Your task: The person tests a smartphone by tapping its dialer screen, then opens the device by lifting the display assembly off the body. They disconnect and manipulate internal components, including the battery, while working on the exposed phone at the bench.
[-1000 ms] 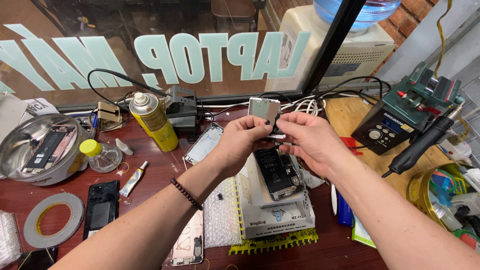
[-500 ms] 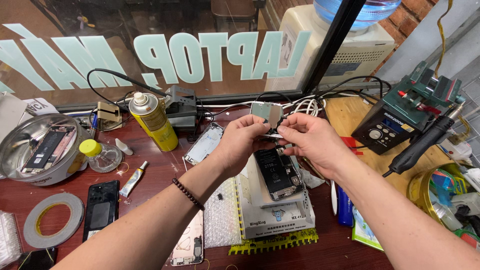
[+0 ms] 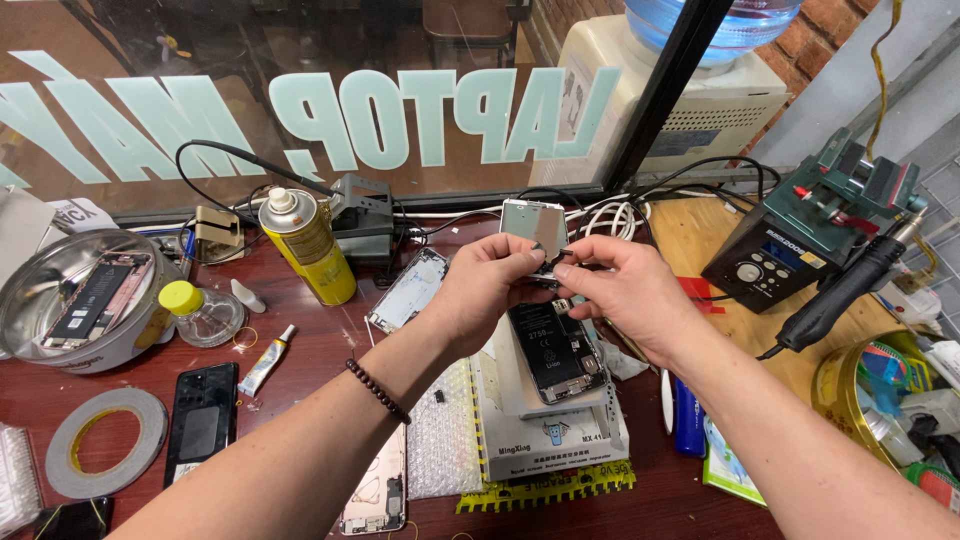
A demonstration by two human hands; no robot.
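A: Two hands on one part: the left hand (image 3: 490,290) pinches the lower edge of a thin silver panel (image 3: 533,224) and holds it upright above the open phone (image 3: 556,350); the right hand (image 3: 625,290) grips something small and dark at the panel's bottom corner, too small to name.

B: So which step is that?

A: My guess is the panel is hinged up off the phone and a connector or small part at its foot is being worked. The next move calls for a steady left grip and a fine, light pull or press from the right fingertips.

B: And the panel itself?

A: Flat, rectangular, dull metal on the side facing the camera, with a hole near the middle. The phone lies below on a white block (image 3: 550,430), battery showing.

B: Anything close by?

A: A yellow can (image 3: 306,245) to the left, well apart.
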